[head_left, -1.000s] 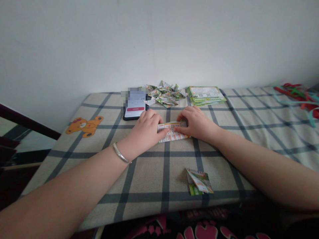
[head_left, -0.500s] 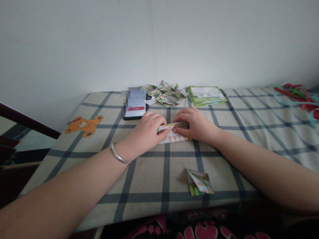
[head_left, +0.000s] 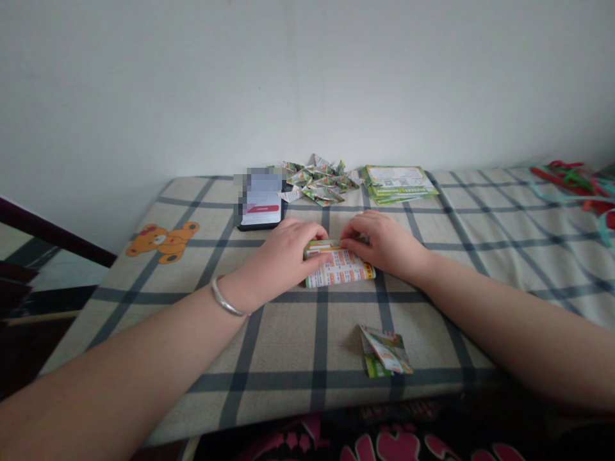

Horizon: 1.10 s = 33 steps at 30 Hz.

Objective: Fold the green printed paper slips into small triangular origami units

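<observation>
Between my hands lies a printed paper sheet (head_left: 343, 269), bent over along its far edge, with orange and white blocks facing up. My left hand (head_left: 288, 256) grips its left end, thumb on top and fingers behind. At the upper right edge, my right hand (head_left: 379, 242) pinches the paper between thumb and curled fingers. Nearer to me on the cloth rests a small folded paper piece (head_left: 385, 351), green and white, with a pointed flap.
A phone (head_left: 261, 208) with a lit screen lies beyond my left hand. Several folded paper pieces (head_left: 319, 180) are heaped by the wall, beside a stack of green leaflets (head_left: 398, 182). Coloured ribbons (head_left: 571, 182) lie far right on the checked tablecloth (head_left: 283, 326). A bear picture (head_left: 163, 242) is at left.
More of the sheet's printed face shows now, its near edge closer to me. My right hand has shifted slightly right, and the gap between my hands has widened.
</observation>
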Tool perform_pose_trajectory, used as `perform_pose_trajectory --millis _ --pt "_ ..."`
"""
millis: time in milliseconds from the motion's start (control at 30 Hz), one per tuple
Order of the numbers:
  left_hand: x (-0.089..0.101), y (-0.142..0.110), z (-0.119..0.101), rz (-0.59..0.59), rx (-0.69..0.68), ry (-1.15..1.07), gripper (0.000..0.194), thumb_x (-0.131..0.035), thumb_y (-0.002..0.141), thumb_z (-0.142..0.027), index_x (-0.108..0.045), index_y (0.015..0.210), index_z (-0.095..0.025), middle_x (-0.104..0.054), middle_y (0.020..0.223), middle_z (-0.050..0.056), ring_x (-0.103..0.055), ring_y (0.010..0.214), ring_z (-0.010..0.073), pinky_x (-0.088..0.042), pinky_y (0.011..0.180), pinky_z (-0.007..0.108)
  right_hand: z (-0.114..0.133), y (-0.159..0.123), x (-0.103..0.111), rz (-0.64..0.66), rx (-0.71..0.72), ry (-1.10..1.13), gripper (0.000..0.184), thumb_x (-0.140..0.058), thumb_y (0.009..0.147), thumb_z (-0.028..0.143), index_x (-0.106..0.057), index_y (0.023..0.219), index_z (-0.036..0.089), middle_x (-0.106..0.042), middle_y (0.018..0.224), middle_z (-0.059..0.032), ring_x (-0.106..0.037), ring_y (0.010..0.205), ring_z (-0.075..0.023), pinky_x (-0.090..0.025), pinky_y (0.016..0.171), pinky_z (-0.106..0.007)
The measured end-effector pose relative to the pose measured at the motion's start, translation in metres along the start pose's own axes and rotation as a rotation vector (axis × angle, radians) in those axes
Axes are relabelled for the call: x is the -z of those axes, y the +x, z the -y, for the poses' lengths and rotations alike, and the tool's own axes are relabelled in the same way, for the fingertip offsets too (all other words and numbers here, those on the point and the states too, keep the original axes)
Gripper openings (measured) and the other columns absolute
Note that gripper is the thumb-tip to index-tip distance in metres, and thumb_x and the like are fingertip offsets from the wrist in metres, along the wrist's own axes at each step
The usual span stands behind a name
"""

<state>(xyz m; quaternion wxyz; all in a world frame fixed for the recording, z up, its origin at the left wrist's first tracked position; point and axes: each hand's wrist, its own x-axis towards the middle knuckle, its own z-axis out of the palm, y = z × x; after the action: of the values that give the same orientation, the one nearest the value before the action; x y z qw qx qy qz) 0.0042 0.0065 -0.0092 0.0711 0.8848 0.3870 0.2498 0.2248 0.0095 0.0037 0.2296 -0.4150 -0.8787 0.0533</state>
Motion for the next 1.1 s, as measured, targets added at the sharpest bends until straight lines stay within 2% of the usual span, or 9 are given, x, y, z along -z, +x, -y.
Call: perform_pose_trajectory --millis 167,267,400,500,767,933,1100 --pt "0.0 0.001 -0.002 -0.001 0.042 -0.008 0.018 -0.067 0.083 -0.023 -0.06 0.1 -0.02 -0.066 0.096 0.002 -0.058 0.095 0.0204 -0.046 0.085 0.034 0.0 -0.001 -0.002 -0.03 -0.016 0.072 0.007 -0.059 0.087 0.023 -0.063 0.088 0.018 -0.065 0.077 -0.0027 -0.058 0.072 -0.0152 -0.04 0.068 -0.027" --pt "0.003 0.002 -0.004 -0.025 0.089 -0.041 0.017 -0.067 0.082 -0.02 -0.06 0.097 -0.019 -0.067 0.094 0.002 -0.061 0.091 0.0201 -0.047 0.082 0.034 0.001 -0.003 -0.001 -0.062 -0.048 0.135 0.015 -0.062 0.084 0.027 -0.06 0.096 0.017 -0.067 0.084 -0.0036 -0.06 0.074 -0.0154 -0.042 0.067 -0.026" --pt "0.006 0.001 -0.006 -0.07 0.137 -0.148 0.025 -0.067 0.082 -0.015 -0.057 0.106 -0.018 -0.067 0.094 0.001 -0.064 0.089 0.0168 -0.047 0.081 0.03 0.004 -0.006 0.001 -0.026 -0.065 0.104 0.022 -0.066 0.083 0.035 -0.06 0.097 0.019 -0.067 0.087 -0.0041 -0.06 0.075 -0.0168 -0.042 0.067 -0.027" --pt "0.007 0.001 -0.007 -0.07 0.127 -0.17 0.021 -0.066 0.083 -0.014 -0.058 0.102 -0.018 -0.068 0.088 -0.001 -0.065 0.086 0.0152 -0.047 0.079 0.028 0.006 -0.006 0.001 -0.013 -0.071 0.078 0.021 -0.066 0.083 0.035 -0.061 0.095 0.019 -0.068 0.089 -0.0039 -0.062 0.078 -0.0179 -0.042 0.069 -0.029" --pt "0.008 0.002 -0.006 -0.098 0.072 -0.145 0.009 -0.066 0.086 -0.017 -0.063 0.094 -0.019 -0.07 0.09 -0.002 -0.065 0.085 0.0137 -0.046 0.078 0.026 0.004 -0.005 0.0 -0.026 -0.015 0.048 0.024 -0.069 0.082 0.039 -0.062 0.094 0.02 -0.068 0.09 -0.0037 -0.061 0.082 -0.0183 -0.042 0.072 -0.028" --pt "0.009 0.002 -0.006 -0.105 0.074 -0.139 0.008 -0.066 0.085 -0.015 -0.063 0.092 -0.018 -0.07 0.089 -0.001 -0.065 0.083 0.0136 -0.046 0.076 0.026 0.002 -0.004 -0.002 -0.029 -0.002 0.079 0.018 -0.069 0.082 0.034 -0.062 0.089 0.019 -0.066 0.086 -0.0028 -0.059 0.078 -0.0159 -0.04 0.069 -0.027" --pt "0.01 0.001 -0.007 -0.112 0.072 -0.124 0.008 -0.063 0.089 -0.022 -0.064 0.095 -0.018 -0.071 0.092 0.0 -0.066 0.086 0.0153 -0.047 0.077 0.027 0.001 -0.003 -0.003 -0.011 -0.035 0.145 0.008 -0.065 0.084 0.025 -0.061 0.081 0.018 -0.063 0.079 -0.0014 -0.056 0.073 -0.0136 -0.04 0.065 -0.025"
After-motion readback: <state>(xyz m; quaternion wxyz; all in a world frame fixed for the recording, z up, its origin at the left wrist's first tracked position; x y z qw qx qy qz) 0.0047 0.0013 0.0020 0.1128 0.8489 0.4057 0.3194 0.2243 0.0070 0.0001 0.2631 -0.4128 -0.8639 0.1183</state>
